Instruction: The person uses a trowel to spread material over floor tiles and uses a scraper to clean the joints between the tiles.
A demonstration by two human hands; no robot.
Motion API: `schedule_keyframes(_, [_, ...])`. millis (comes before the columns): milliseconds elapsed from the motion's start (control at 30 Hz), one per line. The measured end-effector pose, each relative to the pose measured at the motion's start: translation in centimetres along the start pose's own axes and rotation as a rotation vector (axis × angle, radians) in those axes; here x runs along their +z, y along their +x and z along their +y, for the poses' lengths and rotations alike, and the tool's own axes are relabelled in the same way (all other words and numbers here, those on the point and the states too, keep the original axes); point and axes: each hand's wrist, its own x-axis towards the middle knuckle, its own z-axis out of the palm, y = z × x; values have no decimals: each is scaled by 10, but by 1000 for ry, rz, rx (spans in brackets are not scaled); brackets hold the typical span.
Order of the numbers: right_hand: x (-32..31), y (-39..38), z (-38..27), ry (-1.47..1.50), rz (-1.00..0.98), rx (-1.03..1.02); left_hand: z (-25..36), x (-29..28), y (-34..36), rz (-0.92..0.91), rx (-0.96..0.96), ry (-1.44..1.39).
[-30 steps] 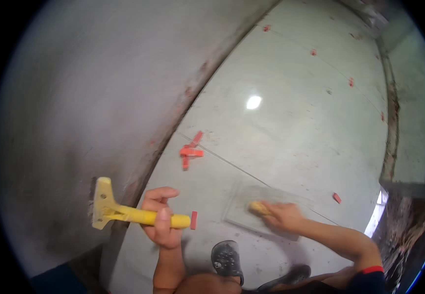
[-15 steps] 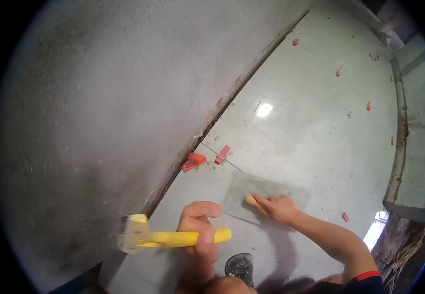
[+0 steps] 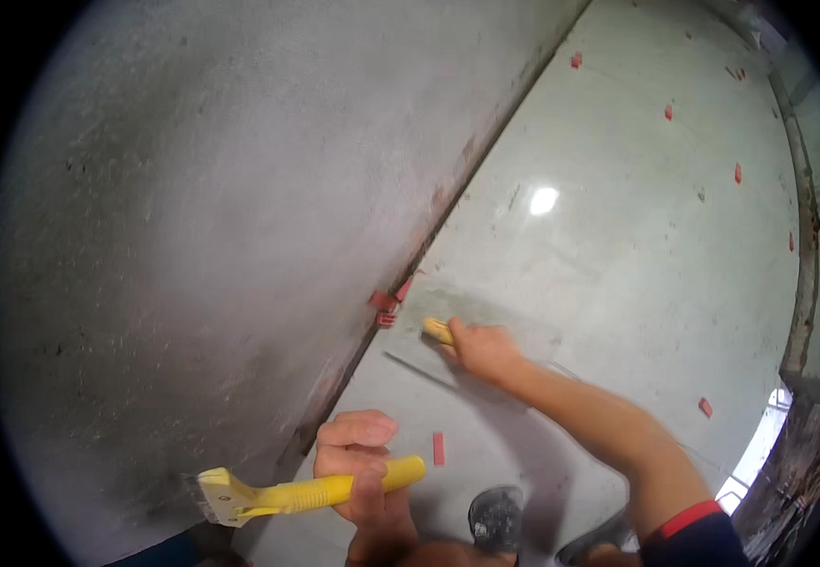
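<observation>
- Head view, clock directions from its middle unless said otherwise: the left hand (image 3: 362,468) sits between 6 and 7 o'clock, curled around the handle of a yellow scraper (image 3: 306,493); the scraper's head points between 8 and 9 o'clock, near the wall.
- Between 4 and 5 o'clock, the right hand (image 3: 485,350) is closed on the yellow grip of a broad flat trowel (image 3: 437,330); its plate is blurred, flat over the pale floor (image 3: 637,255), and contact cannot be told.
- At 10 o'clock from that grip, red pieces (image 3: 386,300) cluster against the foot of the grey wall (image 3: 221,208); motion blur hides whether the plate touches them.
- Between 2 and 3 o'clock from the left hand, a small red strip (image 3: 438,448) lies just beside the handle's end.
- Between 3 and 4 o'clock from the right hand, another red piece (image 3: 706,407) lies well apart.
- Near 4 o'clock from the left hand rests a dark clog (image 3: 496,518).
</observation>
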Motion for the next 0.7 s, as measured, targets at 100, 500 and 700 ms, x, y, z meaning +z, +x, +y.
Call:
schedule_keyframes(100, [-34, -88, 30, -88, -83, -7, 11, -15, -14, 39, -40, -11])
schedule_keyframes(500, [-104, -312, 106, 49, -463, 385, -34, 21, -73, -134, -620, -98])
schedule_keyframes(700, [-61, -297, 76, 460, -230, 120, -73, 60, -140, -340, -796, -41])
